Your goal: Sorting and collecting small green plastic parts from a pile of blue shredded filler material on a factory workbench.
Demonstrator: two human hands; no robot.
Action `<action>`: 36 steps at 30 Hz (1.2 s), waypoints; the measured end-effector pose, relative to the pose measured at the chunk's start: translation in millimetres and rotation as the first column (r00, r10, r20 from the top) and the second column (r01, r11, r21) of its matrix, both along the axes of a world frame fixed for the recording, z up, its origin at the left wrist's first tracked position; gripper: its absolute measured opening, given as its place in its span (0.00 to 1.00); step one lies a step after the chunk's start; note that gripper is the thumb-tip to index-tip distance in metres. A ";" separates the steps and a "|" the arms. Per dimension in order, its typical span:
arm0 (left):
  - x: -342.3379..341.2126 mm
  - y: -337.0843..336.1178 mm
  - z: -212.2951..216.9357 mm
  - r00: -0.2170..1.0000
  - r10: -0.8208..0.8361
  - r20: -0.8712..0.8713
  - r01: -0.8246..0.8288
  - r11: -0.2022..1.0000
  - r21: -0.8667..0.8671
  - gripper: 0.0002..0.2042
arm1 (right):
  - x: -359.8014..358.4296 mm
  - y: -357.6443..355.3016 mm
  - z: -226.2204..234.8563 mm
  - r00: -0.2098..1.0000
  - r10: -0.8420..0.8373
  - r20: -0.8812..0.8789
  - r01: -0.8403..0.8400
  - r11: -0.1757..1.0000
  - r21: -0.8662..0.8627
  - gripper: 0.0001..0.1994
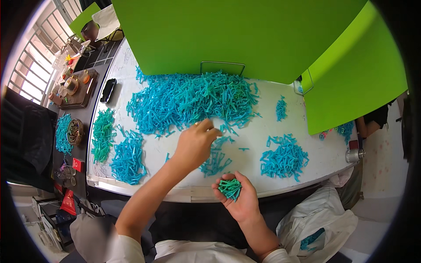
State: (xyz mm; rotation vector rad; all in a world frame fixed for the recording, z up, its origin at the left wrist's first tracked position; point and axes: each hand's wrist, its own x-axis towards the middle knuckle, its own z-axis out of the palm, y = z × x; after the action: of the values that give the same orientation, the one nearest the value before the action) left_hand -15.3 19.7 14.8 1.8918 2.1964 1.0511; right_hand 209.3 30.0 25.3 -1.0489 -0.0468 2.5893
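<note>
My left hand (pixel 195 142) hovers over the white table, at the near edge of a big heap of blue and teal plastic clips (pixel 184 101). Its fingers are bent together, and whatever they may pinch is hidden. Below it lies a small loose pile of blue clips (pixel 215 162). In front of the table's near edge, my right hand (pixel 245 199) is palm up, its fingers curled around a handful of green clips (pixel 230 189). The pieces look like small narrow plastic loops; their exact kind is too small to tell.
More piles lie about: green clips (pixel 103 136) and blue clips (pixel 128 158) at left, blue clips (pixel 285 157) at right. Green panels (pixel 245 35) stand behind the heap. A black tray (pixel 108 90) sits far left. A white bag (pixel 320 219) is at lower right.
</note>
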 end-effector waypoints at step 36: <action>-9.0 -0.7 -18.4 0.932 0.361 -0.034 -0.355 0.886 -0.297 0.08 | -2.3 -23.6 0.0 0.968 0.248 0.035 -0.247 0.969 -0.020 0.17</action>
State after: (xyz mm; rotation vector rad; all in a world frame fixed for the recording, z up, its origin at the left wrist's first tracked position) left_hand -24.3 19.0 -3.6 1.3758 2.5806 0.7105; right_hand 207.0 6.4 25.3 -1.1638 -0.1775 2.7949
